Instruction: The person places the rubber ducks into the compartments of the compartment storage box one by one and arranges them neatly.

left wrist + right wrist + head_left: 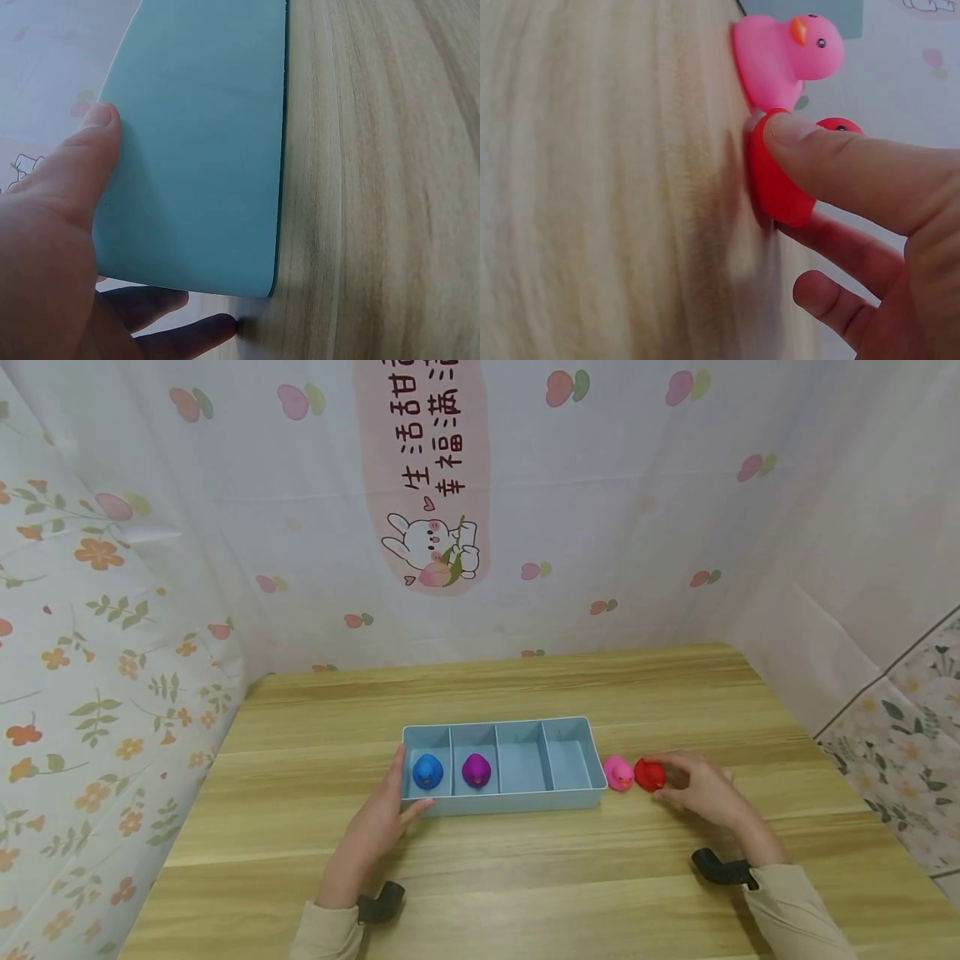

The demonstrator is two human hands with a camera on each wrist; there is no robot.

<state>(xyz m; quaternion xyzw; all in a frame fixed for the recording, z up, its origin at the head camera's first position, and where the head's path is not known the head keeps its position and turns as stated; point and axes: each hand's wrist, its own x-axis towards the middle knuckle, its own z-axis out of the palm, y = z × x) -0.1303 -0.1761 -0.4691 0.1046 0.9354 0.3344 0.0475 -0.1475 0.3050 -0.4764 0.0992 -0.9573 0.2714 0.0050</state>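
A light blue box [501, 803] with several compartments sits on the table. Its leftmost compartment holds a blue rubber duck [427, 772], and the one beside it a purple rubber duck [476, 770]. My left hand [377, 817] grips the box's left end, thumb [101, 127] along the front wall and fingers round the end. Just off the right end of the box stands a pink rubber duck [618, 773]. Beside it, my right hand [701, 789] pinches a red rubber duck [649, 775] between thumb and fingers; the thumb covers part of its body in the right wrist view.
The wooden table [510, 885] reaches back to a patterned white curtain [622, 510]. Floral cloth [97, 693] hangs at the left side. A black wrist mount [381, 903] is on the left wrist, and another black mount [722, 868] on the right.
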